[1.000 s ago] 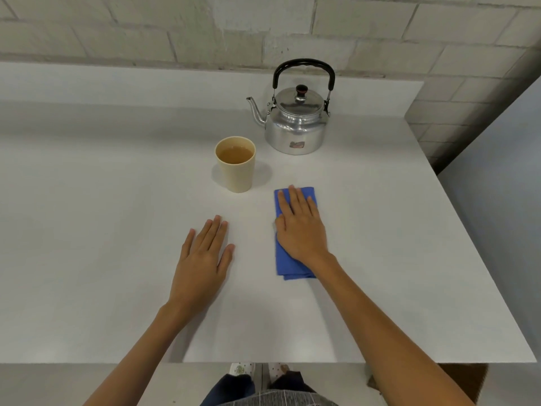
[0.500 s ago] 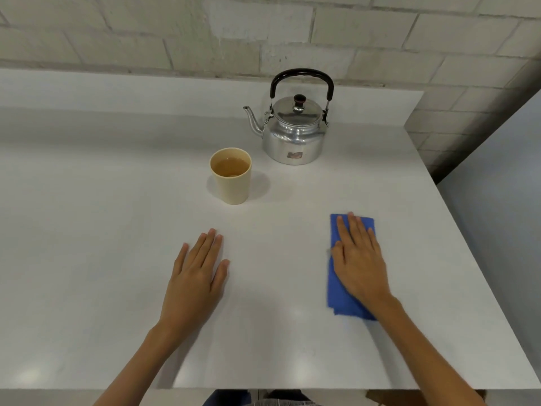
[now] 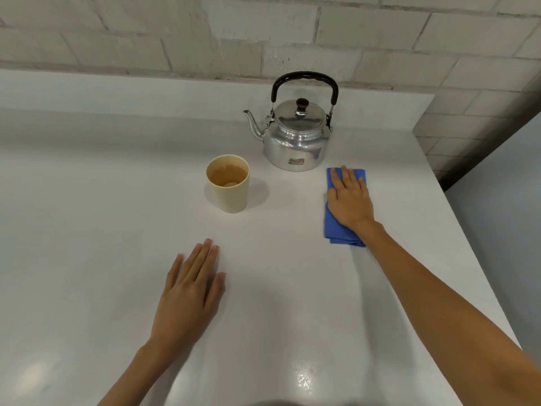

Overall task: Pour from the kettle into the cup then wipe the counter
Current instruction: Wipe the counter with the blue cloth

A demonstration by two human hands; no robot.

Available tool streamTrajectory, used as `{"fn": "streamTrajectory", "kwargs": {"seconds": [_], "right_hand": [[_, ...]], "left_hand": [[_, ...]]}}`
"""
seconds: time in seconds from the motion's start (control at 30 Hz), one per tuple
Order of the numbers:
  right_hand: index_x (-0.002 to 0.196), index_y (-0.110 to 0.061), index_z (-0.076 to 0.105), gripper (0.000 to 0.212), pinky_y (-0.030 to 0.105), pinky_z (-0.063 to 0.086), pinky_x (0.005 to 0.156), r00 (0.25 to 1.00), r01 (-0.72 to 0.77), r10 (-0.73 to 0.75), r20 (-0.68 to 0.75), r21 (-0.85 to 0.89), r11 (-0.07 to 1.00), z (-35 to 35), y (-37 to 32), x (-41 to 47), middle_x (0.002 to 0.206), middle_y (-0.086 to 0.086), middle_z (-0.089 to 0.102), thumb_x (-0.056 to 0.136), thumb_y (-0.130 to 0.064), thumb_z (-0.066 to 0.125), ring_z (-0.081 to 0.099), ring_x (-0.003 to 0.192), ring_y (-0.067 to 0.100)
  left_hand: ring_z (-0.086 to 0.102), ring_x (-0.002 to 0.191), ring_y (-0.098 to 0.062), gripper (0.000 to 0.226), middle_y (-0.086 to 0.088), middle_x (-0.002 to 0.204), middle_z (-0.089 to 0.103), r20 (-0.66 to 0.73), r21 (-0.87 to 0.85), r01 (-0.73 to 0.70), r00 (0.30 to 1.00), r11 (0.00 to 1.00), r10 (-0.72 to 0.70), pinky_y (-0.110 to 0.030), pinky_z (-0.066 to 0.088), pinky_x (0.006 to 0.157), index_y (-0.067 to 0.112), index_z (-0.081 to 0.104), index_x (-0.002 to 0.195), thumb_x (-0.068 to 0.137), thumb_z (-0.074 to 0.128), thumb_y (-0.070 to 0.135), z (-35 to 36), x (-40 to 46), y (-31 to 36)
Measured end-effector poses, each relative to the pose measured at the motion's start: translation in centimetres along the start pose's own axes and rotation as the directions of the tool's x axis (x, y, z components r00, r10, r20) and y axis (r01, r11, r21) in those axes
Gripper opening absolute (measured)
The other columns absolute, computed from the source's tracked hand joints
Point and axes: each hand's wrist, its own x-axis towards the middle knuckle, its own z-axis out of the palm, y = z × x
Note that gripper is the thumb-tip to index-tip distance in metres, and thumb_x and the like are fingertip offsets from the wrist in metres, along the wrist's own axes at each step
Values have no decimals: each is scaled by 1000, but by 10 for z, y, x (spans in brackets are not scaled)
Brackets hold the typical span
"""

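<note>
A shiny metal kettle point(image 3: 295, 142) with a black handle stands upright at the back of the white counter point(image 3: 87, 230), spout pointing left. In front and left of it a cream cup point(image 3: 228, 186) holds brownish liquid. My right hand point(image 3: 349, 197) lies flat, palm down, pressing a folded blue cloth point(image 3: 336, 232) onto the counter just right of the kettle's base. My left hand point(image 3: 190, 291) rests flat on the counter below the cup, fingers loosely together, holding nothing.
A low white backsplash point(image 3: 146, 92) runs along the back under a pale brick wall point(image 3: 175, 33). The counter's right edge point(image 3: 468, 244) drops off toward a grey surface. A wet glint point(image 3: 303, 376) shows near the front.
My right hand has slid the blue cloth first to the right, then away from me, up beside the kettle. My left hand has stayed flat in place.
</note>
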Motion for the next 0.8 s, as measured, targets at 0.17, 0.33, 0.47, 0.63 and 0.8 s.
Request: {"fn": "streamTrajectory", "kwargs": {"seconds": [0.17,0.33,0.47,0.63,0.8], "right_hand": [[150,-13,14,53,38,1,120,992,124,-124,1,-6,992,8,-37,-31,159,12,10,99,-23,27,6,147,23],[150,-16,10,55,35,-2,120,979,205,-205,8,-2,979,19,-66,-91,160,8,7,98,-26,26,4,147,20],[150,-16,12,55,34,-2,120,971,238,-238,7,-13,971,19,-65,-144,160,7,11,97,-28,24,6,147,18],[148,-16,21,57,33,5,120,975,223,-222,-10,11,975,12,-38,-176,157,3,21,94,-30,18,11,145,12],[149,-11,17,53,33,2,119,989,140,-140,-49,10,990,12,-31,-129,158,8,17,99,-24,30,14,146,19]], "left_hand": [[8,143,-5,58,6,155,19,-1,-18,-7,1000,1000,7,-39,10,119,21,20,146,94,18,46,-2,1,0],[9,143,-5,57,6,155,19,4,-14,-5,1000,1000,5,-39,10,119,21,20,146,94,20,45,0,0,0],[8,143,-5,58,5,155,18,4,-12,-12,1000,1000,12,-39,10,119,21,19,146,94,19,45,0,-1,-2],[8,143,-5,59,5,155,16,4,0,-21,1000,1000,21,-39,10,119,21,17,146,94,15,47,2,-1,-4],[13,143,-9,60,3,155,20,-15,29,-27,1000,999,27,-39,12,119,18,20,146,94,13,47,3,-1,-4]]}}
